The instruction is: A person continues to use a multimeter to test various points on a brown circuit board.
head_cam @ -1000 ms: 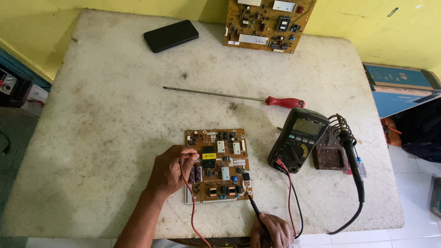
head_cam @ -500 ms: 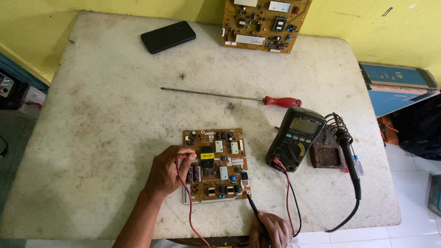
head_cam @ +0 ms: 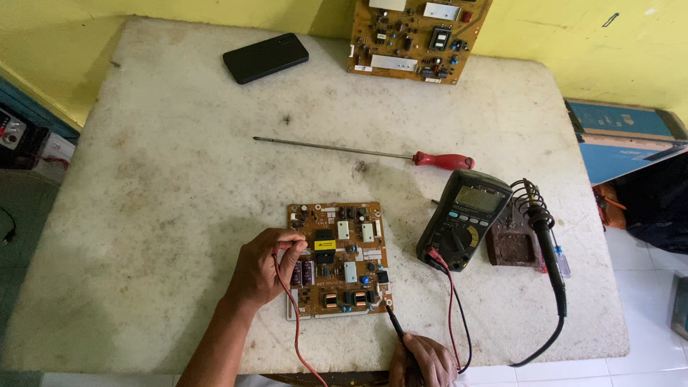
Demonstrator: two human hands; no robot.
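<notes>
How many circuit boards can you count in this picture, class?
2. One circuit board lies on the table near the front edge, under the left hand. The other circuit board leans against the yellow wall at the table's back edge, partly cropped.

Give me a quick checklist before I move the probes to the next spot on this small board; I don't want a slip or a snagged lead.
1. Left hand pinches the red probe lead against the small circuit board: ok.
2. Right hand holds the black probe, tip at the board's lower right corner: ok.
3. Both leads plugged into the multimeter: ok.
4. Multimeter reading and dial setting: cannot tell, too small.
5. Soldering iron parked in its stand, apart from the board: ok; whether hot: cannot tell.
6. Red-handled screwdriver lies clear of the board and leads: ok.
</notes>
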